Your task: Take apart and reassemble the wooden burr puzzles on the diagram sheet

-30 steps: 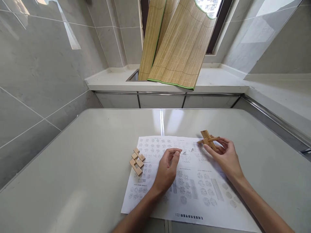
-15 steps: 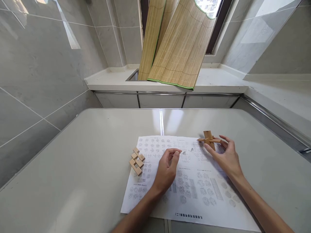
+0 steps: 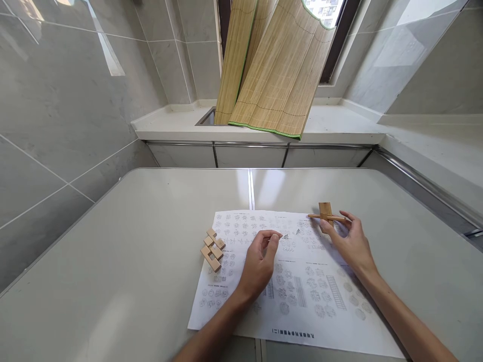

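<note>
Over the printed sheet (image 3: pixel 298 322), my left hand (image 3: pixel 260 261) is curled, thumb and index finger close together, with nothing visible in them. At the upper right of the sheet, my right hand (image 3: pixel 350 241) grips a cross-shaped wooden puzzle assembly (image 3: pixel 325 211) between thumb and fingers. This assembly has a broad upright piece crossed by a thin horizontal bar; its lower part is partly hidden by the fingers. Several notched wooden puzzle pieces (image 3: pixel 213 250) lie together on the sheet's left edge, away from both hands.
The sheet carries rows of small diagrams and lies on a glossy pale table (image 3: pixel 113 251). Behind the table runs a white ledge (image 3: pixel 169 128) with a bamboo mat (image 3: pixel 279 75) hanging over it by the window. Grey tiled walls (image 3: pixel 75 100) stand on both sides.
My right hand has turned the wooden assembly slightly, so its broad piece stands straighter and its bar lies more level. My left hand and the loose pieces have stayed put.
</note>
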Available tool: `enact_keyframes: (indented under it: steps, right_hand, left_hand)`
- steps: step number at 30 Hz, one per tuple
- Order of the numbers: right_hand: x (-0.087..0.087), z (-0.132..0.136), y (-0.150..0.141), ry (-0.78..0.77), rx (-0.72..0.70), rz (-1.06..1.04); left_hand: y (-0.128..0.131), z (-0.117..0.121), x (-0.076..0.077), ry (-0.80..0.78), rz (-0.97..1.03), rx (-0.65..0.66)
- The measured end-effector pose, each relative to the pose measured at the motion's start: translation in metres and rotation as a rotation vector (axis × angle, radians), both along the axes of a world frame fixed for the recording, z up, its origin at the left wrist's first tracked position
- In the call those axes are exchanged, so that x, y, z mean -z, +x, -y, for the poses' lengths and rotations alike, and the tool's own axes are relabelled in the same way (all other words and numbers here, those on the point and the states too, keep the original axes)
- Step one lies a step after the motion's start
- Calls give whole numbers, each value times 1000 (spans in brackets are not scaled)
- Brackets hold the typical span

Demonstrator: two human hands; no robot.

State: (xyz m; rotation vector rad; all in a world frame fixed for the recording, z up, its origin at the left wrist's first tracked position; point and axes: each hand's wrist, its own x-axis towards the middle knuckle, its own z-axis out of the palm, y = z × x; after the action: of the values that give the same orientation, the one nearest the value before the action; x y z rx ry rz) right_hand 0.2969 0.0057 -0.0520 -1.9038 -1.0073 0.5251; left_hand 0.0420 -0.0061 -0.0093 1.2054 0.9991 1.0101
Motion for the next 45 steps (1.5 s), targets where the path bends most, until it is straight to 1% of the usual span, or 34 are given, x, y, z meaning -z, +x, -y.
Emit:
enact_keyframes:
  steps: [8,11,13,15,18,20,22,24,29,32,34,45]
  right_hand:
    - [-4,3,-3,48,-22,0]
    - [-7,4,-6,91,-11,43]
    - [-12,7,-10,131,-3,102]
    - [-19,10,-16,193,0,178]
    - [-29,16,-26,372,-55,283]
    - [-33,18,-31,481,-99,355]
    - [-32,20,-34,535,-163,387]
    - [-28,22,-35,526,-266,377]
    - [-17,24,-38,358,-529,343]
    - [-14,24,-41,324,-652,348]
    - [-13,24,-42,334,-683,370]
    - [-13,24,-41,336,-689,400]
  left_hand:
    - [-1,0,-1,-11,-2,-6]
    - [-1,0,-1,-9,0,-3]
    - [0,0,-1,-12,4,1]
    - [0,0,-2,-14,2,3]
    - [0,1,-1,-12,-6,6]
    - [0,1,-1,-11,-7,8]
    - [0,0,-1,-11,-6,9]
    - [0,0,-1,-8,-9,8]
    - [0,0,-1,8,-21,5]
    - [0,-1,-1,13,-17,6]
    - [0,-1,-1,13,-18,10]
    - [0,-1,0,26,-13,16]
